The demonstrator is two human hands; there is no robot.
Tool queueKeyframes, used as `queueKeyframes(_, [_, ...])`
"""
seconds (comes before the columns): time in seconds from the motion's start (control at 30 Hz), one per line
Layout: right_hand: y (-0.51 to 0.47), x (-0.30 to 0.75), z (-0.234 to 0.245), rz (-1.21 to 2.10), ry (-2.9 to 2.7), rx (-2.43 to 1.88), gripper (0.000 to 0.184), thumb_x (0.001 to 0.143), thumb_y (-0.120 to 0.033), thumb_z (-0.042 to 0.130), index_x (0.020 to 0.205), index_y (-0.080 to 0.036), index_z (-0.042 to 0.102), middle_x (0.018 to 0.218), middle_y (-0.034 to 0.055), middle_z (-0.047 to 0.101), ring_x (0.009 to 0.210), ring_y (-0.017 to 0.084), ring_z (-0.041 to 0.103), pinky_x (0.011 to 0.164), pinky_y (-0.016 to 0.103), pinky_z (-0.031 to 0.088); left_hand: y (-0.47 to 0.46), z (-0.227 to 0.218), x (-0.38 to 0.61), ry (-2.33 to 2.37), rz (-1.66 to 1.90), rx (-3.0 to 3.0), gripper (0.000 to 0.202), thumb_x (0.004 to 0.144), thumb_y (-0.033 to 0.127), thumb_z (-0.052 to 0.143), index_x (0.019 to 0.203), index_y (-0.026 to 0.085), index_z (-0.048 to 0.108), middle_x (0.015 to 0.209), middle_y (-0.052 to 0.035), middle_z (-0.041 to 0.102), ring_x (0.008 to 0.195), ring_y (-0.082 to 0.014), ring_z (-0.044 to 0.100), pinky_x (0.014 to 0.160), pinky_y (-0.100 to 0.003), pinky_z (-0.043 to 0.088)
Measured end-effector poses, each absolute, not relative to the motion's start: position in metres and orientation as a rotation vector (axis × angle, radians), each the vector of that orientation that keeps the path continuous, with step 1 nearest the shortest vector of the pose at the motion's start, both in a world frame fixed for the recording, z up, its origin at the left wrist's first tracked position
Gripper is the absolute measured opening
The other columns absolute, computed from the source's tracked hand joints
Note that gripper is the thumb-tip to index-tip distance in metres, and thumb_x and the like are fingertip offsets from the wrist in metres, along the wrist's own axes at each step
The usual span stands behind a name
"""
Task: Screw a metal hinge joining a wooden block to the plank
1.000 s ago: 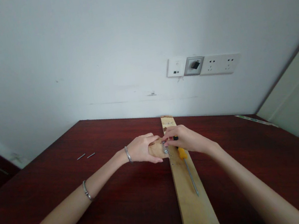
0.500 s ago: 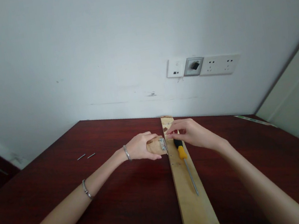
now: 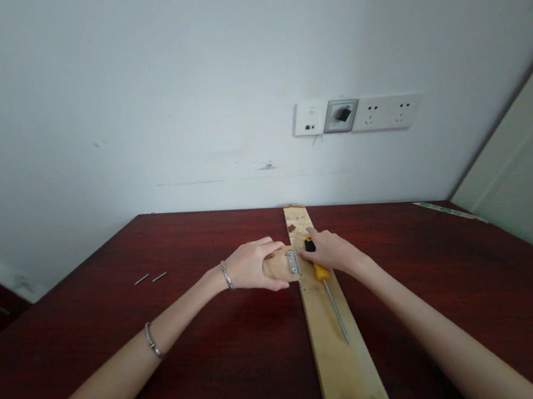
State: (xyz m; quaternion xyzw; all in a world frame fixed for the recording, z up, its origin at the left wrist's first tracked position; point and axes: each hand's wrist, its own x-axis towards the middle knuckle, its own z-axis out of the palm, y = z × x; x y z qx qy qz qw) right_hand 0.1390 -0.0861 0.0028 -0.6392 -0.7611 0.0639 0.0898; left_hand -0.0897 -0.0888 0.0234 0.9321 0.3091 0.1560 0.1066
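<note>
Left hand [image 3: 246,265] grips the small wood block [image 3: 276,266], at the left edge of the long wooden board [image 3: 350,375]; metal bracket [image 3: 292,263] on the block's board-side end. My right hand [image 3: 332,250] is over the screwdriver [image 3: 322,273] on the board, can't tell if closed around it. Two thin metal pins [image 3: 159,276] well left of the board

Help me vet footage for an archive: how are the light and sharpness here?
Head view: dim, diffuse light, the pale wall brighter than the dark red tabletop; head view: top right corner darkens; head view: screwdriver outline reads clearly, small metal plate looks slightly soft.
</note>
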Motion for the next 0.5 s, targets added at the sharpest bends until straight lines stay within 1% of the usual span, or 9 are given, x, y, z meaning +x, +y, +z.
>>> queueKeyframes(0.1, [-0.085,0.136,0.002,0.25,-2.269,-1.884,0.046,0.082,-0.038,0.056,0.119,-0.01,0.055,0.103,0.0232,0.067,0.095,0.035,0.066,0.075,0.037,0.047,-0.089,0.024,-0.09,0.93,0.413,2.724,0.064,0.063,0.058,0.073,0.112,0.018,0.06,0.096,-0.0053,0.061,0.084,-0.0212,0.062,0.077,-0.028,0.048])
queueKeyframes(0.2, [-0.085,0.14,0.018,0.302,-2.256,-1.818,0.04,0.084,-0.034,0.054,0.116,-0.012,0.057,0.099,0.0181,0.069,0.084,0.027,0.068,0.069,0.031,0.047,-0.087,0.023,-0.09,0.921,0.395,2.689,0.062,0.063,0.059,0.073,0.109,0.019,0.061,0.095,-0.0049,0.062,0.084,-0.021,0.062,0.076,-0.027,0.047])
queueKeyframes(0.27, [-0.089,0.146,0.037,0.308,-2.233,-1.743,0.043,0.088,-0.036,0.049,0.124,-0.013,0.053,0.099,0.0157,0.069,0.076,0.022,0.067,0.065,0.029,0.048,-0.087,0.022,-0.09,0.897,0.404,2.672,0.06,0.064,0.06,0.072,0.107,0.019,0.063,0.094,-0.0047,0.063,0.084,-0.0209,0.062,0.075,-0.027,0.047])
queueKeyframes(0.33, [-0.096,0.153,0.061,0.286,-2.204,-1.639,0.047,0.09,-0.037,0.045,0.132,-0.015,0.047,0.102,0.0131,0.068,0.076,0.02,0.066,0.067,0.03,0.05,-0.087,0.021,-0.09,0.871,0.419,2.656,0.059,0.064,0.061,0.072,0.105,0.019,0.063,0.093,-0.0045,0.064,0.083,-0.0206,0.062,0.075,-0.027,0.047])
queueKeyframes(0.4, [-0.107,0.158,0.084,0.177,-2.033,-1.434,0.053,0.088,-0.042,0.051,0.132,-0.014,0.048,0.095,0.0116,0.069,0.072,0.021,0.065,0.066,0.035,0.053,-0.088,0.022,-0.089,0.848,0.424,2.643,0.059,0.065,0.061,0.071,0.103,0.018,0.064,0.092,-0.0044,0.064,0.081,-0.0199,0.062,0.074,-0.027,0.047])
queueKeyframes(0.43, [-0.115,0.16,0.094,0.14,-1.949,-1.354,0.055,0.087,-0.044,0.052,0.134,-0.016,0.047,0.096,0.0104,0.068,0.07,0.021,0.065,0.064,0.037,0.054,-0.089,0.022,-0.089,0.84,0.425,2.639,0.059,0.065,0.061,0.071,0.102,0.017,0.064,0.091,-0.0044,0.064,0.08,-0.0197,0.062,0.073,-0.026,0.047])
queueKeyframes(0.5, [-0.13,0.161,0.11,0.051,-1.79,-1.228,0.06,0.085,-0.046,0.057,0.138,-0.02,0.043,0.097,0.01,0.067,0.065,0.02,0.065,0.055,0.035,0.054,-0.091,0.024,-0.088,0.821,0.421,2.646,0.058,0.064,0.061,0.072,0.099,0.016,0.065,0.087,-0.0043,0.064,0.077,-0.0191,0.061,0.071,-0.026,0.047])
